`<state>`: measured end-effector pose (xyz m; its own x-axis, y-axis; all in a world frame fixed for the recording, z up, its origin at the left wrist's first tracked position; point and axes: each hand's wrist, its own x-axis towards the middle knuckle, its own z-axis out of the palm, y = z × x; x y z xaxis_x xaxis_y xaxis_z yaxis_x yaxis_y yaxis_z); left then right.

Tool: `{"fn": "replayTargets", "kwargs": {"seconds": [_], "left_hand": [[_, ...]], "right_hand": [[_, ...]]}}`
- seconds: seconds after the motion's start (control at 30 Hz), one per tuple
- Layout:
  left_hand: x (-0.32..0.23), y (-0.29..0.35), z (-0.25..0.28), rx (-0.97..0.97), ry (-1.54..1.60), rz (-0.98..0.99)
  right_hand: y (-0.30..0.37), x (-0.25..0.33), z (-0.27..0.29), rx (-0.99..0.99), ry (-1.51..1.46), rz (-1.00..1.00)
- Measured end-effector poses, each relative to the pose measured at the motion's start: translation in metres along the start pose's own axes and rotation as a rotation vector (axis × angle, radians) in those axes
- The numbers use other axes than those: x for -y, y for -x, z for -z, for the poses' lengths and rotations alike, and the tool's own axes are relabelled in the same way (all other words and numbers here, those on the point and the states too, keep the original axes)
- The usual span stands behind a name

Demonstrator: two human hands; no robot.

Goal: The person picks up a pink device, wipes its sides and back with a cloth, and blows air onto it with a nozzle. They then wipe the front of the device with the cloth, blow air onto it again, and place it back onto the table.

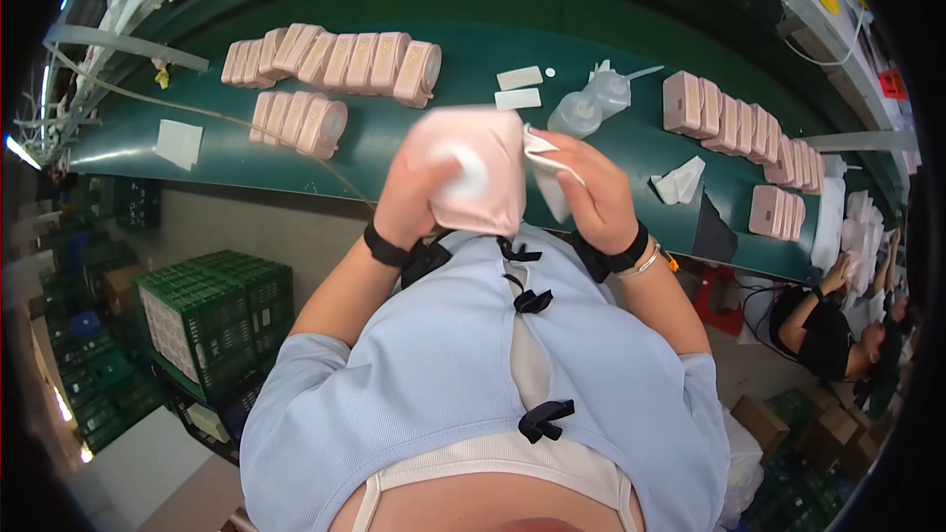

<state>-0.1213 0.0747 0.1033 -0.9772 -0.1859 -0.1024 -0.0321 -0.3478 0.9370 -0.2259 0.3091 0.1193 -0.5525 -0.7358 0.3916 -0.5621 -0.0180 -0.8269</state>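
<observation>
A pink, rounded-square case (485,143) with a round white disc on its face is held up over the table's near edge. My left hand (406,192) grips it from the left, thumb lying across the white disc. At its right side my right hand (596,192) pinches a folded white cloth (550,182) against or close to the case's edge. The case is slightly smeared by motion. Beyond it lie two pale rectangular pieces (518,99) and clear squeeze bottles (576,113), one with a long nozzle.
Rows of similar pink cases (350,61) stand on the green table (453,59) at left, more cases (724,118) at right. A crumpled white cloth (680,182) and a black cloth (716,227) lie right. Green crates (222,310) are stacked lower left. A co-worker (838,325) sits far right.
</observation>
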Motion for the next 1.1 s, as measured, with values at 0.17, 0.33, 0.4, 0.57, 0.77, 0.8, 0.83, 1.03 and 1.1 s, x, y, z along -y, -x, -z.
{"fn": "replayTargets", "kwargs": {"seconds": [0.17,0.33,0.4,0.57,0.77,0.8,0.83,1.03,1.1], "left_hand": [[-0.013,-0.025,0.002,0.082,0.826,0.357],[-0.008,-0.026,-0.011,0.192,0.933,0.491],[-0.007,-0.026,-0.016,0.212,0.943,0.521],[-0.002,-0.027,-0.016,0.291,1.161,0.543],[0.002,-0.022,-0.010,0.241,1.122,0.589],[0.003,-0.021,-0.010,0.241,1.124,0.590],[0.004,-0.020,-0.010,0.248,1.129,0.597],[0.003,-0.013,-0.010,0.218,1.053,0.647],[0.010,-0.014,-0.008,0.231,1.081,0.662]], "right_hand": [[0.007,-0.019,-0.018,-0.441,-0.484,-0.454],[-0.038,0.001,-0.004,-0.451,-0.413,-0.204],[-0.053,0.006,-0.014,-0.210,-0.175,0.095],[-0.043,0.018,-0.015,-0.055,0.041,0.243],[-0.034,0.017,-0.003,0.073,0.062,0.254],[-0.034,0.013,-0.001,0.002,0.084,0.202],[-0.031,0.017,-0.003,0.003,0.085,0.200],[-0.032,0.018,-0.012,0.036,0.090,0.288],[-0.031,0.018,-0.010,-0.004,0.128,0.276]]}}
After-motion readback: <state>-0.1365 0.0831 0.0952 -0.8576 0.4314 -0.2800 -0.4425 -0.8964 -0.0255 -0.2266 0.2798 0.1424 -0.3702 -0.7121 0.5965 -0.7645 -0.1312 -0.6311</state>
